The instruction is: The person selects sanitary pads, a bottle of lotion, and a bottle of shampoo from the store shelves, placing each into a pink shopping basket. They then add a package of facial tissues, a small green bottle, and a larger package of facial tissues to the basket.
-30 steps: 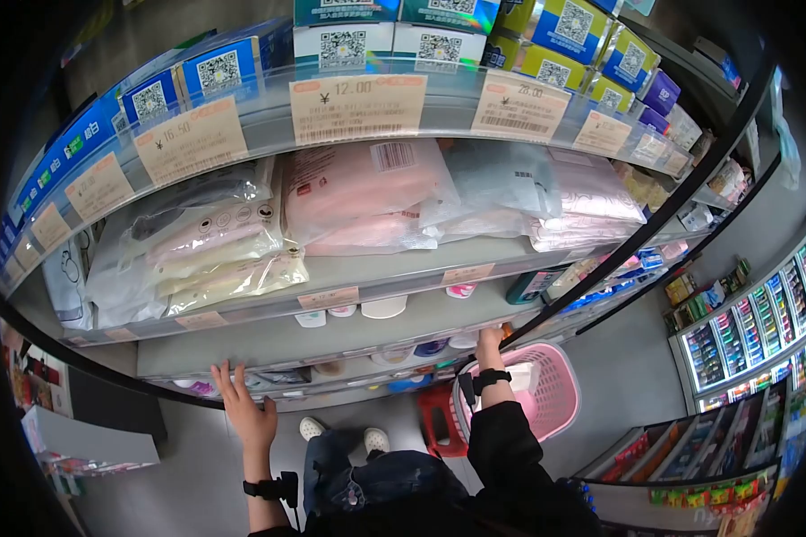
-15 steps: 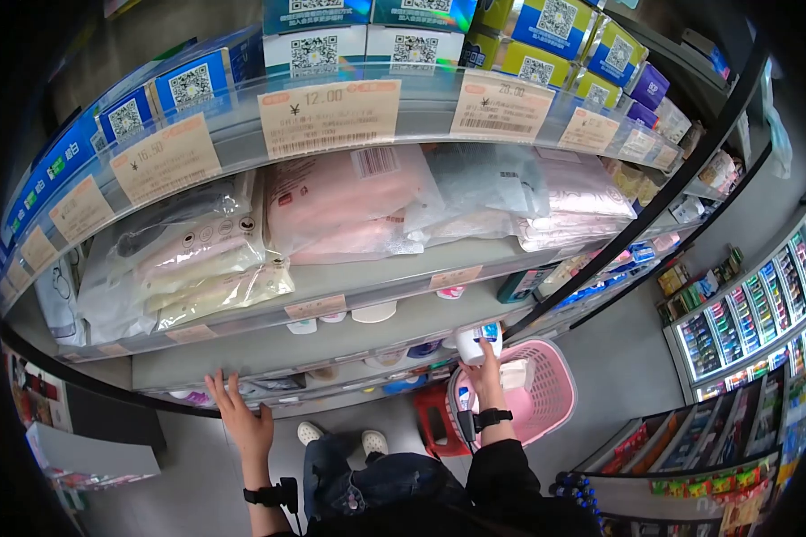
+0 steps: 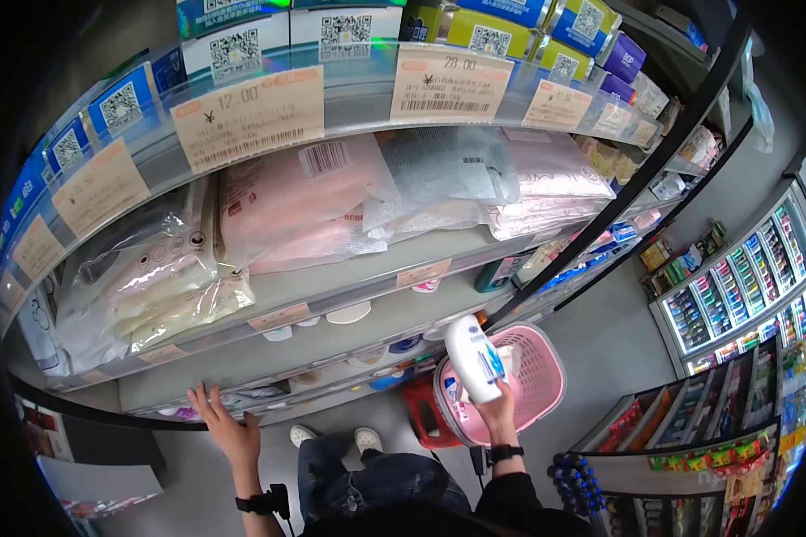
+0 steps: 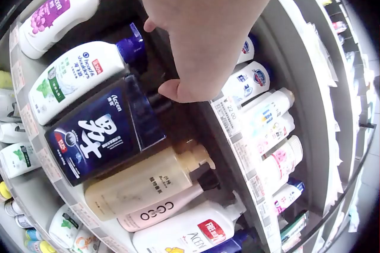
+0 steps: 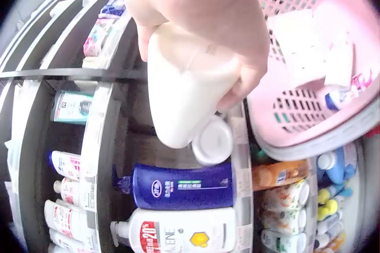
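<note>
A person stands at a shop shelf (image 3: 166, 380), seen from above. The right hand (image 3: 499, 413) grips a white bottle (image 3: 475, 358) with a blue label, the thumb and fingers curled against opposite sides of its body near one end. The bottle leans away from that hand, overlapping the near left part of a pink basket (image 3: 557, 362); in the head view, white packages (image 5: 303, 45) lie inside the basket. Just beside the gripped bottle, the right wrist view shows a round white lid (image 5: 212, 140), with a dark blue pump bottle (image 5: 184, 186) lower in that view. The left hand (image 3: 233, 438), well apart from the right, has its fingers spread against the front edge of the shelf and holds nothing. Near it are a white bottle with a blue cap (image 4: 80, 75) and a dark blue box (image 4: 104, 131). Pink packs (image 3: 300, 201) sit on a higher shelf beyond the hands. The gripped bottle looks like smooth, fairly stiff plastic, probably sturdy and moderately heavy if full; its rounded sides could slip, so the surest hold would be a wide grip around the middle of the body.
</note>
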A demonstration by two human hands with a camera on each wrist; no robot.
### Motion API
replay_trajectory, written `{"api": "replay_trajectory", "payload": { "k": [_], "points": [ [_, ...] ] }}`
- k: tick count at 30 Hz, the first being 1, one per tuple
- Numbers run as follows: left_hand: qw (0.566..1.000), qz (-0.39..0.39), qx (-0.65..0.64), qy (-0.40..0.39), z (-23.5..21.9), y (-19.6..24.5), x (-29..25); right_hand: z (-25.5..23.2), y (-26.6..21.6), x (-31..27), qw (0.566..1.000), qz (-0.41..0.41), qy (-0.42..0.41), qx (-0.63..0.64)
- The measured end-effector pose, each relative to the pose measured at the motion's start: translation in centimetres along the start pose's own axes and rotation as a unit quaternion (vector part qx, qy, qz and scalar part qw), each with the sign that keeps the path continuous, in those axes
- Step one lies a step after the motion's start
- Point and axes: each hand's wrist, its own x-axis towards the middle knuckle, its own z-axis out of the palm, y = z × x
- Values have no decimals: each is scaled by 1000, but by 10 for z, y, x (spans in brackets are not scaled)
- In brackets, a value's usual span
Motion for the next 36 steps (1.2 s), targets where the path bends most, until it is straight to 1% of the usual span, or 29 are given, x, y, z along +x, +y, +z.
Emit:
{"api": "replay_trajectory", "payload": {
  "k": [2,3,5,6,8,9,10,11,12,13,15,16,17,18,19,20,21,23,25,27,28,29,31,32,34,36],
  "points": [
    [1000,-3,4,3,2,0,0,-26,-11,-26,999,-22,-28,-32],
    [1000,-5,5,0,3,0,0,-36,-15,-38,998,-42,8,-51],
    [1000,-2,9,7,4,0,1,-55,-27,-58,993,-46,43,-102],
    [1000,-3,10,4,5,-1,1,-61,-28,-63,993,-43,46,-103],
    [1000,7,24,12,8,-3,1,-73,-29,-66,971,-92,125,-182],
    [1000,6,24,11,8,-3,2,-90,-24,-55,971,-92,125,-182],
    [999,11,27,13,8,-3,2,-113,-17,-34,954,-80,213,-196],
    [999,16,30,15,8,-3,2,-125,-13,-24,929,-68,299,-208],
    [999,14,31,15,7,-4,1,-97,-15,-27,875,-21,420,-242],
    [1000,11,26,9,6,-4,1,-84,-13,-25,875,-20,419,-243],
    [1000,3,24,8,5,-3,1,-74,-10,-17,884,6,439,-159],
    [1000,5,22,3,3,-2,2,-72,-6,-9,872,14,473,-124],
    [1000,7,21,-3,2,-2,1,-77,-3,-3,874,16,470,-126],
    [1000,5,24,0,0,-1,1,-92,-2,4,918,20,382,-107],
    [1000,4,26,0,0,0,1,-101,-2,9,953,25,291,-86],
    [1000,4,27,-1,-1,1,1,-97,-3,18,944,42,313,-98],
    [1000,3,29,1,-1,2,1,-103,-1,30,945,44,310,-98],
    [1000,-6,25,-6,-2,3,0,-111,3,56,954,15,299,2],
    [1000,-8,25,-8,-5,5,0,-127,11,77,952,19,304,-9],
    [1000,-12,26,-10,-7,6,0,-178,30,120,966,-12,255,31],
    [1000,-13,23,-17,-8,7,0,-156,35,109,969,-27,243,20],
    [999,-13,20,-25,-9,7,0,-135,37,95,970,-22,241,18],
    [999,-15,20,-26,-11,7,1,-123,44,90,971,81,224,12],
    [999,-16,16,-29,-12,8,0,-129,50,96,971,85,221,9],
    [999,-16,20,-28,-12,9,1,-157,71,108,977,67,203,-8],
    [999,-11,24,-27,-12,9,1,-164,78,110,977,88,195,-27]
  ]
}}
